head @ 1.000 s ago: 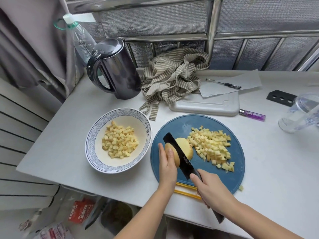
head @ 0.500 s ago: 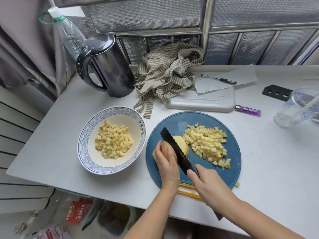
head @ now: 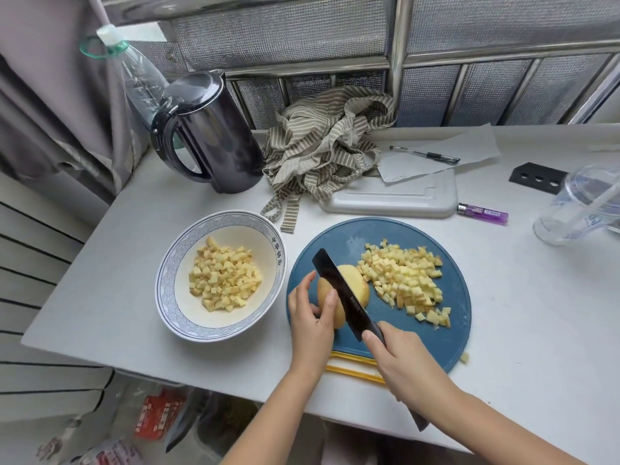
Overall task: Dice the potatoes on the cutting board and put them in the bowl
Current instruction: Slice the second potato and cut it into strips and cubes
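Observation:
A round blue cutting board (head: pixel 449 333) lies near the table's front edge. On its left part stands a potato (head: pixel 355 283), with a black knife (head: pixel 339 290) set into it. My left hand (head: pixel 312 323) holds the potato's left side with curled fingers. My right hand (head: pixel 402 364) grips the knife handle, forefinger laid along the blade's spine. A heap of potato dice (head: pixel 407 280) covers the board's right half. Left of the board, a white bowl with a blue patterned rim (head: pixel 167 283) holds more dice (head: pixel 223 275).
A black kettle (head: pixel 211 135) and a plastic bottle (head: pixel 134 72) stand at the back left. Striped cloth (head: pixel 328 142), a white tray (head: pixel 396 196), paper with a pen (head: pixel 426 155), a purple lighter (head: pixel 483 213) and a clear cup (head: pixel 577 209) lie behind the board. Yellow chopsticks (head: pixel 352 369) poke out under it.
The knife blade has sunk a little deeper through the potato. My left hand has shifted slightly on the potato. The camera view has drifted.

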{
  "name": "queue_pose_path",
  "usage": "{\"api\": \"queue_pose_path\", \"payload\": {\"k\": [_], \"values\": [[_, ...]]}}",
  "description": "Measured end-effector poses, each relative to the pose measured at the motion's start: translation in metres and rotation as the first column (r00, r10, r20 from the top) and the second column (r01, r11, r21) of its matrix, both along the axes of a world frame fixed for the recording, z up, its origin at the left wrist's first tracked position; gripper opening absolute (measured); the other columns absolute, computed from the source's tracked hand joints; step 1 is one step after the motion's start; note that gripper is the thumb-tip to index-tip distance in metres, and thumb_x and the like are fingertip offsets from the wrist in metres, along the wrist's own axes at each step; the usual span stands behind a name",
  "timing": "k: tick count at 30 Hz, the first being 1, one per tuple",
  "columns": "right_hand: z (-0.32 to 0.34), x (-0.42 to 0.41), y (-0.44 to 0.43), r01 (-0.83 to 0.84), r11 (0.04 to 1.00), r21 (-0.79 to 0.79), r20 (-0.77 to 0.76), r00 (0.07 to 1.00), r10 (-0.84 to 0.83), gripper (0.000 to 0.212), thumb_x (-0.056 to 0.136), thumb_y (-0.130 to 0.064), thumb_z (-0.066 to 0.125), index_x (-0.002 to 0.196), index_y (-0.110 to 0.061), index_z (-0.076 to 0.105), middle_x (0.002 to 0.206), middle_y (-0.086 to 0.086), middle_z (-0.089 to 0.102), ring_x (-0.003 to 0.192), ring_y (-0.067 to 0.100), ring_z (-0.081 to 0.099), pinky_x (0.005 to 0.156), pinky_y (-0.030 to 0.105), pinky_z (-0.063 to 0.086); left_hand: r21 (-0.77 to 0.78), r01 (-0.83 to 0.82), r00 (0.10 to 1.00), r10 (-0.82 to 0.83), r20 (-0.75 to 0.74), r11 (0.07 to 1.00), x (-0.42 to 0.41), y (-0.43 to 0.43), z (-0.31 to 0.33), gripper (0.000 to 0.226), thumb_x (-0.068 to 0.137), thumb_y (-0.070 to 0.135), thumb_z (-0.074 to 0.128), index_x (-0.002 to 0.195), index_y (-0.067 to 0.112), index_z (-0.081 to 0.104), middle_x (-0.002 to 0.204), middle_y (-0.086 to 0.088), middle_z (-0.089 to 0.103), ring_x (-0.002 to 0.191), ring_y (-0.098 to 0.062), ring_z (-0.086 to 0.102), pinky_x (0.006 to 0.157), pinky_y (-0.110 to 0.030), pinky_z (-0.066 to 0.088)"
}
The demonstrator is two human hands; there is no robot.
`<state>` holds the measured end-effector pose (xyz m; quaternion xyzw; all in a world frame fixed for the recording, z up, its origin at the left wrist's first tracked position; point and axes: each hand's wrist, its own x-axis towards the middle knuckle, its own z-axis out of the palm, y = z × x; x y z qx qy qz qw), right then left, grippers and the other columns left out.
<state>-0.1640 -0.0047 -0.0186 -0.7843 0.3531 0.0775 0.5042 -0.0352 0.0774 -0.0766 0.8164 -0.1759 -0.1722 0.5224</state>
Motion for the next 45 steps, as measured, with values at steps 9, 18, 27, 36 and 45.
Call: {"api": "queue_pose_path", "payload": {"k": [9, 18, 27, 36, 45], "values": [[-0.008, 0.001, 0.011, 0.249, 0.876, 0.413, -0.07, 0.968, -0.242, 0.028, 0.102, -0.027, 0.043, 0.084, -0.005, 0.044, 0.061, 0.01, 0.046, 0.035, 0.016, 0.042, 0.037, 0.025, 0.038, 0.187, 0.414, 0.815, -0.455, 0.36, 0.891, 0.032, 0.026, 0.01, 0.022, 0.097, 0.023, 0.049, 0.115, 0.032, 0.06, 0.132, 0.008, 0.035, 0.091, -0.002, 0.047, 0.086, -0.008, 0.037], [-0.003, -0.006, -0.004, 0.256, 0.905, 0.339, -0.015, 0.964, -0.267, 0.031, 0.102, -0.029, 0.043, 0.083, -0.005, 0.048, 0.056, 0.007, 0.049, 0.039, 0.017, 0.044, 0.04, 0.028, 0.041, 0.681, 0.483, 0.513, -0.808, 0.29, 0.551, 0.058, 0.051, 0.009, 0.053, 0.068, 0.022, 0.085, 0.116, 0.009, 0.065, 0.122, -0.01, 0.061, 0.097, -0.027, 0.066, 0.073, -0.031, 0.057], [0.002, -0.009, -0.007, 0.152, 0.972, 0.179, 0.045, 0.986, -0.163, 0.032, 0.102, -0.032, 0.042, 0.079, -0.01, 0.049, 0.062, 0.006, 0.05, 0.042, 0.014, 0.045, 0.044, 0.03, 0.042, 0.685, 0.268, 0.872, -0.472, 0.126, 0.678, 0.043, 0.024, 0.049, 0.041, 0.091, 0.036, 0.054, 0.059, 0.01, 0.059, 0.056, -0.002, 0.053, 0.057, -0.017, 0.056, 0.055, -0.025, 0.04], [-0.004, 0.001, 0.002, -0.101, 0.99, -0.099, -0.036, 0.995, 0.098, 0.027, 0.104, -0.04, 0.032, 0.081, -0.028, 0.038, 0.073, -0.007, 0.051, 0.067, 0.013, 0.05, 0.057, 0.026, 0.036, 0.25, 0.055, 0.972, 0.005, -0.235, 0.967, 0.018, -0.001, 0.027, 0.054, 0.1, 0.042, 0.039, 0.067, 0.004, 0.058, 0.053, -0.012, 0.06, 0.044, -0.017, 0.058, 0.046, -0.024, 0.048], [0.012, -0.01, 0.008, -0.34, 0.865, -0.369, -0.216, 0.937, 0.276, 0.023, 0.105, -0.041, 0.02, 0.097, -0.022, 0.029, 0.078, -0.002, 0.048, 0.07, 0.025, 0.045, 0.045, 0.026, 0.025, 0.177, -0.14, 0.976, 0.166, -0.14, 0.974, 0.005, -0.011, 0.016, 0.051, 0.1, 0.034, 0.041, 0.055, 0.012, 0.046, 0.054, -0.003, 0.044, 0.057, -0.018, 0.044, 0.055, -0.04, 0.047]]}}
